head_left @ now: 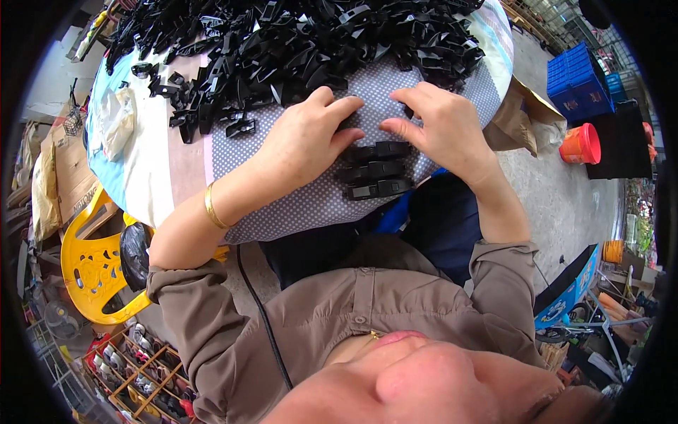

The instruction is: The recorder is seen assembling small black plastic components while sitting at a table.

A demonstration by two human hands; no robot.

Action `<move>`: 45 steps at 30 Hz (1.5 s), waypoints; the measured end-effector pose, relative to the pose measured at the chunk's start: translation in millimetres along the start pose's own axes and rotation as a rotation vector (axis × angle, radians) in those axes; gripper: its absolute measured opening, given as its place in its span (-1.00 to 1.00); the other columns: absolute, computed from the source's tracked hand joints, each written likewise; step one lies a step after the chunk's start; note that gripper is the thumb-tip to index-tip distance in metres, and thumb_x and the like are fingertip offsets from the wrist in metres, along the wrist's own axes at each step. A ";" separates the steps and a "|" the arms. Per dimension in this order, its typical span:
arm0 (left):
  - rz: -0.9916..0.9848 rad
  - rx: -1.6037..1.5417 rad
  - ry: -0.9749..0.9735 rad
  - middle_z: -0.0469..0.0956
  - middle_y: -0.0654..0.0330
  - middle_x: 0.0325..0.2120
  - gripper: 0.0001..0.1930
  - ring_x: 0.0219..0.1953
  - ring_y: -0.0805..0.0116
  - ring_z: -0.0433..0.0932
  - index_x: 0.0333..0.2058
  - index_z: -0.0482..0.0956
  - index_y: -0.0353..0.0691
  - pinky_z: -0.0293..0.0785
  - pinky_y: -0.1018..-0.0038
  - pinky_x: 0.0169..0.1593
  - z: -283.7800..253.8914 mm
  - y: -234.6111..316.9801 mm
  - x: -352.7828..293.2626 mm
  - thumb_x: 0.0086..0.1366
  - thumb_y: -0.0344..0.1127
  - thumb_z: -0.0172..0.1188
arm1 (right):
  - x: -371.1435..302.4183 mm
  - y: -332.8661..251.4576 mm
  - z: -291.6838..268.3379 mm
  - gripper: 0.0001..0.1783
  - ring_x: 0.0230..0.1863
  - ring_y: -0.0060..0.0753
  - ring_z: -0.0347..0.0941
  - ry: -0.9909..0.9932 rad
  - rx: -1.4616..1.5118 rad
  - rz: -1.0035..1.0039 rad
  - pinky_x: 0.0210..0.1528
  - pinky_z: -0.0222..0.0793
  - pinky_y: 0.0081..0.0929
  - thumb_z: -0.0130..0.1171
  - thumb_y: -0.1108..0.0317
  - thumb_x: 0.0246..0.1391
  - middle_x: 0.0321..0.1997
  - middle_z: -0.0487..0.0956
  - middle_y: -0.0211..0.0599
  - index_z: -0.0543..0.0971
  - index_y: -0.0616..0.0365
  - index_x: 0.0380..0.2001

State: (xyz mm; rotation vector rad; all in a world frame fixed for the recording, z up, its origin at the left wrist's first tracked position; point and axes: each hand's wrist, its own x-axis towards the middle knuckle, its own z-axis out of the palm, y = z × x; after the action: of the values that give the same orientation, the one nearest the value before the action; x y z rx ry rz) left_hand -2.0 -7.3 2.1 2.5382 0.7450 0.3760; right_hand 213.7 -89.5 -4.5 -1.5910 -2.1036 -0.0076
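Over the dotted grey cloth, my left hand (307, 138) is bent, thumb and forefinger curved towards each other around a dark patch I cannot make out. Facing it across a small gap, my right hand (446, 131) has its fingers curled, and a bit of black plastic shows between thumb and forefinger. Just below my fingertips, several black plastic pieces (376, 169) lie side by side in a neat row close to the table's near edge. Beyond both hands spreads a large loose heap of similar black plastic parts (296, 53).
The round table (152, 169) is covered with patterned cloth. A clear plastic bag (119, 124) lies at its left. A yellow plastic chair (92, 265) stands left; a brown paper sack (515, 120), red bucket (580, 144) and blue crate (579, 81) are at the right.
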 end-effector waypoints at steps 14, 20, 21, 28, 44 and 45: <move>0.112 0.081 -0.016 0.45 0.09 -0.12 -0.79 -0.23 0.16 0.59 -0.17 0.64 -0.19 0.55 0.35 -0.13 -10.4 -18.1 4.6 0.20 -0.38 0.21 | 2.8 28.3 1.3 -0.66 -0.06 -0.11 0.52 -0.037 0.147 -0.130 -0.03 0.47 -0.35 0.21 0.57 -0.06 -0.08 0.54 -0.11 0.57 0.24 -0.13; 0.059 0.052 0.062 0.49 0.13 -0.32 -0.75 -0.26 0.16 0.56 -0.25 0.62 -0.28 0.52 0.32 -0.15 2.6 -10.9 7.3 0.14 -0.27 0.31 | 0.1 26.6 -6.5 -0.66 -0.18 -0.15 0.56 -0.095 0.143 0.020 -0.14 0.49 -0.39 0.24 0.54 -0.06 -0.18 0.56 -0.13 0.57 0.27 -0.13; 0.068 0.031 0.085 0.49 0.13 -0.32 -0.75 -0.26 0.16 0.56 -0.25 0.62 -0.28 0.52 0.32 -0.16 4.3 -10.4 6.8 0.13 -0.27 0.31 | 1.5 25.6 -8.4 -0.68 -0.23 -0.18 0.56 -0.037 0.116 0.022 -0.20 0.48 -0.40 0.25 0.53 -0.06 -0.20 0.56 -0.16 0.58 0.26 -0.15; -0.032 -0.086 0.053 0.53 0.09 -0.34 -0.75 -0.29 0.13 0.57 -0.27 0.62 -0.32 0.52 0.35 -0.20 -4.3 -14.0 1.8 0.09 -0.33 0.34 | 7.5 5.2 2.6 -0.75 -0.34 -0.24 0.53 0.017 0.126 -0.142 -0.33 0.45 -0.42 0.30 0.45 -0.07 -0.30 0.55 -0.26 0.61 0.22 -0.25; 0.244 -0.051 -0.083 0.52 0.20 -0.41 -0.82 -0.23 0.23 0.51 -0.45 0.63 -0.27 0.46 0.42 -0.20 -11.7 -15.7 11.9 0.06 -0.28 0.36 | 21.2 8.5 -1.6 -0.72 -0.42 -0.25 0.48 -0.293 0.431 -0.213 -0.40 0.37 -0.46 0.35 0.39 -0.16 -0.39 0.53 -0.23 0.62 0.27 -0.31; 0.252 -0.097 -0.155 0.55 0.22 -0.36 -0.77 -0.10 0.24 0.45 -0.40 0.64 -0.22 0.42 0.39 -0.07 -17.1 -15.0 11.0 0.09 -0.18 0.35 | 21.3 10.3 -0.6 -0.71 -0.42 -0.32 0.47 -0.362 0.509 -0.199 -0.42 0.34 -0.48 0.38 0.33 -0.14 -0.40 0.54 -0.25 0.63 0.23 -0.31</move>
State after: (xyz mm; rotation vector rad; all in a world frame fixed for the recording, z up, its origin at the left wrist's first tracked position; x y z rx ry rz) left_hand -6.1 16.2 10.6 2.5392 0.3416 0.2846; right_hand 219.2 -67.3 1.4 -1.1354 -2.2756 0.7367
